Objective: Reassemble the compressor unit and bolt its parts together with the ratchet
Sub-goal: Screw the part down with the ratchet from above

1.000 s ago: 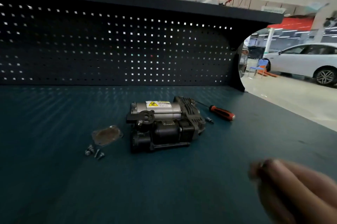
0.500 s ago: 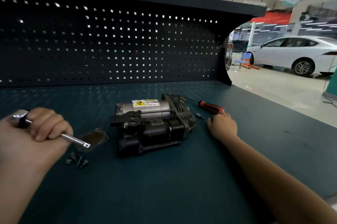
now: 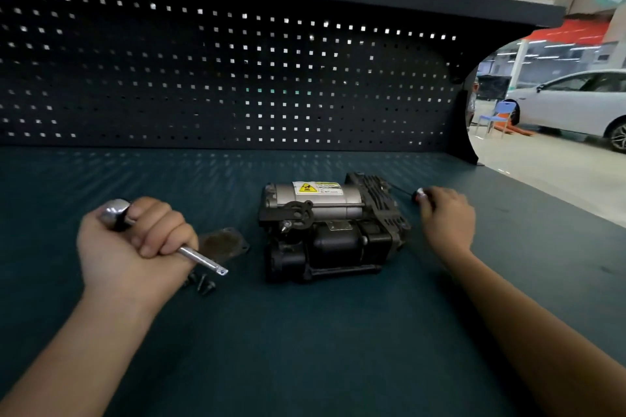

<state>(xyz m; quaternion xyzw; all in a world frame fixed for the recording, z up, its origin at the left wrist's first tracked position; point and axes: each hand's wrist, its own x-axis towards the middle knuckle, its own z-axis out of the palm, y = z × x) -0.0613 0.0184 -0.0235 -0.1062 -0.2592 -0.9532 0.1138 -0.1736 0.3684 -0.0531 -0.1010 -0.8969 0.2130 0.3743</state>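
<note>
The black and silver compressor unit (image 3: pixel 330 228) lies on the green bench top, with a yellow warning label on its cylinder. My left hand (image 3: pixel 135 243) is closed round a chrome ratchet (image 3: pixel 203 260), left of the unit; the drive end points right and down. Behind the ratchet's tip lies a flat cover plate (image 3: pixel 223 243), and several bolts (image 3: pixel 203 282) lie in front of it. My right hand (image 3: pixel 445 218) is at the unit's right end, fingers closed on a small dark and silver part (image 3: pixel 419 194); what that part is I cannot tell.
A dark pegboard (image 3: pixel 220 77) walls off the back of the bench (image 3: pixel 305 349). The bench's right edge runs diagonally, with shop floor, a blue chair (image 3: pixel 498 116) and a white car (image 3: pixel 576 104) beyond it.
My right hand has moved up the bench onto the spot where the red-handled screwdriver lay, now hiding it. My left hand has come in with the ratchet and moved right.
</note>
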